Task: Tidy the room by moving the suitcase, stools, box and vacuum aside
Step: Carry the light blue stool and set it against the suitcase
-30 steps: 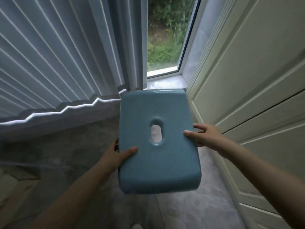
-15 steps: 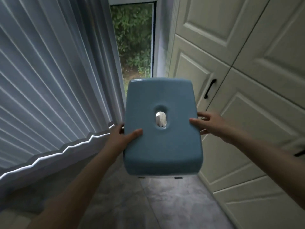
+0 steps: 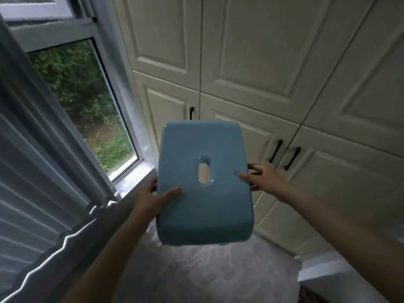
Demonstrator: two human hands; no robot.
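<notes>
A blue plastic stool (image 3: 203, 206) with an oval hole in its seat hangs in the air in front of me, seat up. My left hand (image 3: 153, 194) grips its left edge, thumb on top of the seat. My right hand (image 3: 261, 179) grips the right edge, thumb on top and fingers underneath. The stool's legs are mostly hidden below the seat. No suitcase, box or vacuum is in view.
Cream panelled wardrobe doors (image 3: 273, 79) with black handles (image 3: 276, 150) fill the wall ahead and to the right. A window (image 3: 80, 101) with a sill sits to the left, and grey curtains (image 3: 37, 182) hang at far left. Grey floor (image 3: 207, 274) lies below.
My view has swung up and to the right, from the window corner to the wardrobe doors. Both hands keep the same grip on the stool, which stays lifted.
</notes>
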